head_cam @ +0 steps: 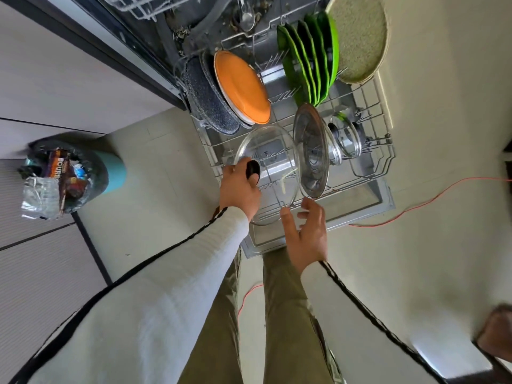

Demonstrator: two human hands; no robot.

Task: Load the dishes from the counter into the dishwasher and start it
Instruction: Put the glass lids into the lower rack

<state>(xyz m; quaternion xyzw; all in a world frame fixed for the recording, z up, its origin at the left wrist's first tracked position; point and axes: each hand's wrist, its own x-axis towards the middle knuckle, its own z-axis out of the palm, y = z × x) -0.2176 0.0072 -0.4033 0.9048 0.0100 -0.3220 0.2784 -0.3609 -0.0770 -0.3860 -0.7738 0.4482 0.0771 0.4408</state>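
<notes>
Head view: my left hand (238,189) clenches the black knob (253,169) of a glass lid (274,148), tilted over the front of the rack (374,164), at 9 o'clock of a second lid (311,151) standing on edge; my right hand (310,231) is slack and spread at the lid's 5 o'clock rim, gripping nothing. I judge the right fingers should steer the rim down between two tines (281,93), clear of the neighbour, before the left lets go; glass on glass could chip. Counter and controls are out of frame; the upper rack (133,6) is cut off at 12 o'clock; through clear glass I cannot tell whether the rim meets the rack.
</notes>
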